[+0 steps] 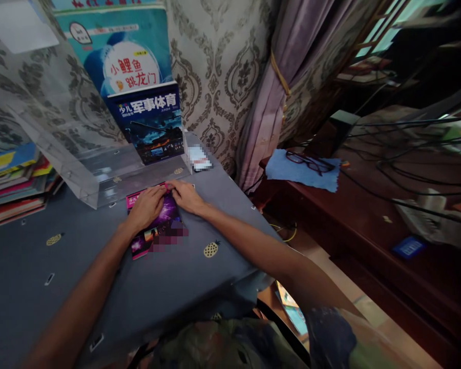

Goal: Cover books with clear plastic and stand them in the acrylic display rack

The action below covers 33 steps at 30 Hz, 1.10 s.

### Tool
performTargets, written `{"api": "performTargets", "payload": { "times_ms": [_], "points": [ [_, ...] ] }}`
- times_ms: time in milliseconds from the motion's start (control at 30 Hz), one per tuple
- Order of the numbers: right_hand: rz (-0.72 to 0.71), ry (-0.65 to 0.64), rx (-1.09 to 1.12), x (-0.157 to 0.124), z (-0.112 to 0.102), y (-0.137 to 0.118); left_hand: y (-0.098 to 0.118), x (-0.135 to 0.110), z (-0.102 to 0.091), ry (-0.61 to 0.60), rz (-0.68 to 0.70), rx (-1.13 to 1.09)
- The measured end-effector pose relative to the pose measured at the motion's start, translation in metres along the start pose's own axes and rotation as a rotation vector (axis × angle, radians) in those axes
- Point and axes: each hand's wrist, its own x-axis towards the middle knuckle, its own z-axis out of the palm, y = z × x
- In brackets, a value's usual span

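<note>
A purple and pink book (165, 228) lies flat on the grey tablecloth (100, 287). My left hand (146, 205) rests on the book's upper left part, fingers curled at its top edge. My right hand (185, 196) meets it at the same top edge, fingers pinched there. Behind the book stands a clear acrylic stand (61, 138) holding a dark blue book (151, 125) upright, with a larger teal book (123, 48) behind it.
A stack of colourful books (15, 182) lies at the left. To the right, past the table's edge, a dark wooden desk (369, 215) carries glasses (311, 161) on a blue cloth (303, 171) and several cables. A purple curtain (280, 87) hangs behind.
</note>
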Motion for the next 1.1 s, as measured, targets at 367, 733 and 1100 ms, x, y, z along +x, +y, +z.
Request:
{"api": "performTargets", "payload": {
  "times_ms": [367, 733, 1100],
  "points": [
    [0.036, -0.007, 0.026, 0.001, 0.0, 0.002, 0.06, -0.045, -0.017, -0.024, 0.224, -0.158],
    [0.044, -0.012, 0.043, -0.001, -0.003, -0.002, 0.091, -0.056, -0.018, -0.033, 0.206, 0.092],
    [0.121, 0.008, 0.091, -0.001, -0.009, -0.005, 0.088, -0.058, -0.05, -0.238, -0.132, 0.047]
  ]
}}
